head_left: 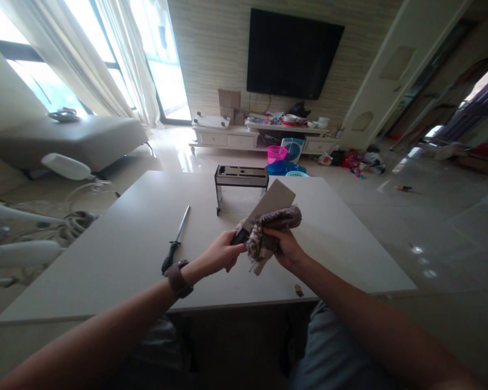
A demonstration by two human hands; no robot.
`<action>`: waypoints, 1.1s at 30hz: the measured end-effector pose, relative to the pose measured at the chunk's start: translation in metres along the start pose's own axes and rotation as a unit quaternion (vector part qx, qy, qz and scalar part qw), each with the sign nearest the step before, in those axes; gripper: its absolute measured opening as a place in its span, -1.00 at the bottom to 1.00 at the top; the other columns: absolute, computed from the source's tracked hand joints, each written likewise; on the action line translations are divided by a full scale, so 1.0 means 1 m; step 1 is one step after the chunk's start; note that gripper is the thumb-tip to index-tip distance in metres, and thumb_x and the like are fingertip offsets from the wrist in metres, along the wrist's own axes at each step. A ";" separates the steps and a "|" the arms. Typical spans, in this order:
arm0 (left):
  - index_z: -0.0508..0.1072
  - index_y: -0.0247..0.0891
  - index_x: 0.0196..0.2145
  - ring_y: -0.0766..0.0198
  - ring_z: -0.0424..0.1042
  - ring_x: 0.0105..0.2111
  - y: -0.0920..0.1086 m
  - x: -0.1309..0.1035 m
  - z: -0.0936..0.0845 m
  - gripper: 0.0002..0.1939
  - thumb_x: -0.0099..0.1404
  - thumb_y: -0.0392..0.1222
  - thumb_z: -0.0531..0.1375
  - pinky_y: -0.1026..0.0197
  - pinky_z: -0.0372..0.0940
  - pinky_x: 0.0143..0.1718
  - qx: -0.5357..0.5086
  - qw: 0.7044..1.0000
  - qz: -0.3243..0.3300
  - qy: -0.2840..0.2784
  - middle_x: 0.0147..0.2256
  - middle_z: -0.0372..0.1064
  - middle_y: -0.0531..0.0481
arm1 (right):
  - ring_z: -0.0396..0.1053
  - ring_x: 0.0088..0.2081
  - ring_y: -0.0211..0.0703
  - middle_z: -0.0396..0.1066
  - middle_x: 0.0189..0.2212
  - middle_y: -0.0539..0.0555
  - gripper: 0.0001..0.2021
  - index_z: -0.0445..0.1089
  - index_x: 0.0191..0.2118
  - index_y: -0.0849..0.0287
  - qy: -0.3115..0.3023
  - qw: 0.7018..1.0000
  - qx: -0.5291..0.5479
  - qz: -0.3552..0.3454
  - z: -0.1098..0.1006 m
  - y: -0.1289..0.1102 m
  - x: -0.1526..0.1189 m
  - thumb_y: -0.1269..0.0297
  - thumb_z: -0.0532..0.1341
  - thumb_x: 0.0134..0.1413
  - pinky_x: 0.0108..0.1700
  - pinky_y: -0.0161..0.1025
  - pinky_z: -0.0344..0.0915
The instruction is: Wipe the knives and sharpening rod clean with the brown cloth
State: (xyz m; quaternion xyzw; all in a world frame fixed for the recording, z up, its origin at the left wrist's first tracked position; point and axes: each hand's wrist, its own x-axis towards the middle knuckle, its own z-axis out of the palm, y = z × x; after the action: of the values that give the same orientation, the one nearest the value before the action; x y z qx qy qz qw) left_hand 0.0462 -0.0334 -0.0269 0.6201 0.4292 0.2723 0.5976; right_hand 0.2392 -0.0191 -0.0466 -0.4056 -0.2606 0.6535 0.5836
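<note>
A wide-bladed cleaver (273, 199) points up and to the right over the table, its black handle in my left hand (223, 250), whose fingers are closed round it. My right hand (283, 246) grips a brown and cream cloth (268, 230), which lies against the lower part of the blade. Beyond the cleaver stands a knife block (242, 176) with a slotted top and clear front. To the left of my left hand, a sharpening steel (177, 238) with a black handle lies on the table.
The white table (138, 216) spans the view before my knees. A small brown and yellow object (298, 290) lies near its front edge. Past the far edge are a pink basket (276, 154) and a white TV cabinet (239, 141). White-padded equipment (67, 167) stands at left.
</note>
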 end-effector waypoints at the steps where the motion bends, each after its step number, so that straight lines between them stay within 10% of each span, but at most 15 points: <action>1: 0.32 -0.28 -0.29 0.38 0.18 -0.79 0.000 0.000 0.001 -0.87 0.24 -0.18 0.16 0.40 0.06 -0.77 -0.001 1.000 -0.001 0.000 -0.76 0.23 0.18 | 0.54 -0.36 -0.12 0.63 -0.38 0.01 -0.68 0.57 -0.35 0.19 0.003 1.000 0.001 0.006 0.000 0.000 0.000 0.42 0.50 -0.40 -0.18 -0.17 0.48; 17: 0.25 -0.22 -0.35 0.39 0.17 -0.77 0.008 -0.001 -0.027 -0.76 0.30 -0.05 0.22 0.38 0.11 -0.78 0.097 0.994 -0.020 -0.038 -0.72 0.14 0.24 | 0.57 -0.37 -0.15 0.64 -0.36 0.01 -0.79 0.58 -0.33 0.19 0.053 0.997 0.022 -0.045 -0.026 -0.042 0.031 0.52 0.38 -0.20 -0.22 -0.23 0.53; 33: 0.30 -0.25 -0.33 0.39 0.21 -0.75 0.003 0.001 -0.023 -0.76 0.30 -0.05 0.23 0.37 0.15 -0.78 0.111 0.993 -0.013 -0.036 -0.69 0.14 0.23 | 0.55 -0.42 -0.17 0.64 -0.38 0.00 -0.78 0.55 -0.32 0.17 0.061 0.998 0.031 -0.014 -0.030 -0.025 0.032 0.48 0.41 -0.21 -0.28 -0.25 0.53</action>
State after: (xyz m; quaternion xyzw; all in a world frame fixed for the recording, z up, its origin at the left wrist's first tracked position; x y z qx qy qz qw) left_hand 0.0274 -0.0204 -0.0208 0.6863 0.4430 0.1923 0.5438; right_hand 0.2784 0.0124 -0.0489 -0.4229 -0.2100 0.6273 0.6193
